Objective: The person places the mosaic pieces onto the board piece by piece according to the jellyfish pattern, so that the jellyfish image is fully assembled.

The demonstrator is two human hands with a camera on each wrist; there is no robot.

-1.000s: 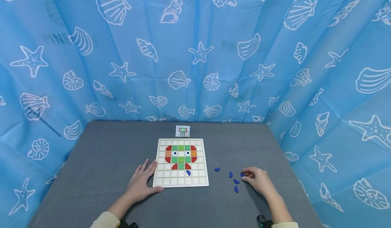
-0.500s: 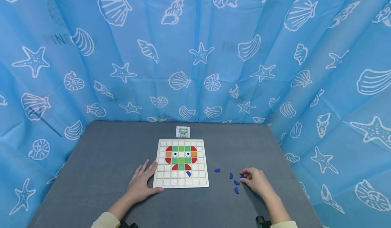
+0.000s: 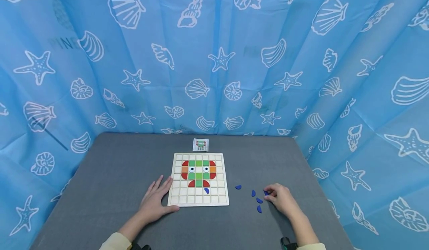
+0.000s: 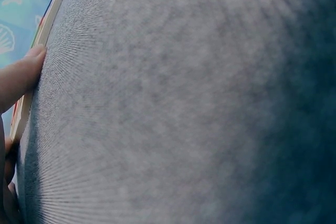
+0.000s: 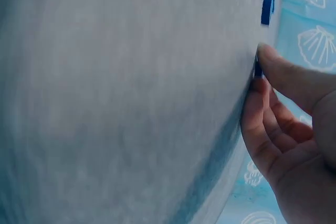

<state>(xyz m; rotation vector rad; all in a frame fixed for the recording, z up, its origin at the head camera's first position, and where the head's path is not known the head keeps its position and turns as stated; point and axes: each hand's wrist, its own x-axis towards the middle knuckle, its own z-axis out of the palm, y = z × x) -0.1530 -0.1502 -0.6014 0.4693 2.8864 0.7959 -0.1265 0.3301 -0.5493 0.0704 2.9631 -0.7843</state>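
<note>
Now the right hand (image 3: 281, 198) is pinching a blue piece (image 3: 266, 193) on the bench (image 3: 110, 183); left hand (image 3: 155, 199), fingers relaxed flat, is touching the puzzle board (image 3: 199, 201).

Grey table (image 3: 110, 175); blue shell-print curtain (image 3: 214, 56); dark-blue pieces (image 3: 259, 200); pale board (image 3: 199, 199).

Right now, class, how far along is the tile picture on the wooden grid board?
Done: red, green and orange tiles with two eyes fill the wooden grid board, plus one blue curved tile. In hand: the right hand pinches a loose blue piece; the left hand steadies the board. Left: four loose blue pieces on the grey table.
</note>
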